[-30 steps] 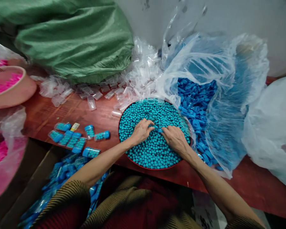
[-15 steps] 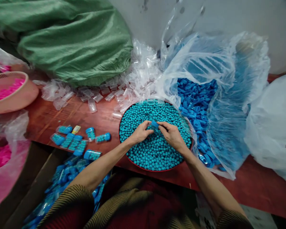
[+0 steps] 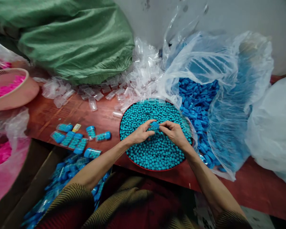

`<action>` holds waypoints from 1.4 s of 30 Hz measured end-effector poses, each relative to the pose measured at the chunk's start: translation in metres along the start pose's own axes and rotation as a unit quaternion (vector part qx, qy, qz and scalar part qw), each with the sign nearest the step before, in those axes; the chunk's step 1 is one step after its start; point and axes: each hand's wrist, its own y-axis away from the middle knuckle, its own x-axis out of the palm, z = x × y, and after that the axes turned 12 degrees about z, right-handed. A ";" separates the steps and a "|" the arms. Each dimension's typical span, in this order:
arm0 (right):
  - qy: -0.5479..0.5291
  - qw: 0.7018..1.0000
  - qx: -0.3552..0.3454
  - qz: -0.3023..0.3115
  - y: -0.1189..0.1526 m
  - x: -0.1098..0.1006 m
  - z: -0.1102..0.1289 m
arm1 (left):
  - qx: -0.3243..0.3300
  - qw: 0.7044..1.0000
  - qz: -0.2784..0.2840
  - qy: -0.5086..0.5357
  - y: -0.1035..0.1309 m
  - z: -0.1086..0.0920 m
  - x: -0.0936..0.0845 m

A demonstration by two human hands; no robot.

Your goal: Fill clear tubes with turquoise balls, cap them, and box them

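Observation:
Over a round red-rimmed tub point(image 3: 154, 170) full of small teal balls point(image 3: 157, 152), both of my hands meet at one small container. My left hand point(image 3: 142, 132) holds the clear container point(image 3: 153, 128) between thumb and fingers. The fingers of my right hand point(image 3: 173, 132) pinch its blue cap point(image 3: 156, 124) from the right side. How far the cap sits on the container is too small to tell. Several capped containers with teal balls point(image 3: 73, 140) lie on the red table point(image 3: 100, 121) to the left.
Clear empty containers point(image 3: 138, 82) are heaped behind the tub. A plastic bag of blue caps point(image 3: 197, 105) stands at the right, beside a white bag point(image 3: 274, 127). Left are a green sack point(image 3: 78, 41) and a pink-filled basket point(image 3: 26, 92). More filled containers point(image 3: 62, 181) lie below the table edge.
The blue cap and container have tilted slightly between my fingers, and my left fingertips have moved a little to the right. The camera view has shifted slightly.

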 end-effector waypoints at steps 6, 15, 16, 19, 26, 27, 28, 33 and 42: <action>0.002 1.000 0.007 -0.019 0.006 0.003 0.002 | -0.007 0.999 -0.026 0.035 0.004 -0.006 0.001; 0.015 0.999 0.007 -0.031 0.007 0.006 0.000 | -0.009 0.999 -0.017 0.033 0.005 -0.008 0.004; 0.017 0.999 0.007 -0.026 0.007 0.006 0.000 | -0.007 0.999 -0.021 0.037 0.005 -0.007 0.004; 0.025 1.000 0.003 -0.005 0.008 0.005 -0.001 | -0.002 0.998 -0.027 0.058 0.007 -0.006 0.005; 0.048 0.999 -0.012 0.016 0.011 0.008 -0.006 | 0.013 0.998 -0.059 0.029 0.004 0.003 0.010; 0.069 0.997 -0.022 0.024 0.012 0.007 -0.005 | 0.013 0.998 -0.065 0.019 0.003 0.004 0.011; 0.088 0.995 -0.032 0.032 0.013 0.006 -0.004 | 0.014 0.997 -0.072 0.011 0.003 0.005 0.011; 0.023 0.996 -0.034 0.074 0.015 -0.008 0.002 | 0.004 0.998 -0.057 0.006 0.005 0.000 0.007; 0.024 0.999 -0.022 0.018 0.013 0.001 0.001 | 0.002 0.998 -0.044 -0.039 0.012 0.001 0.011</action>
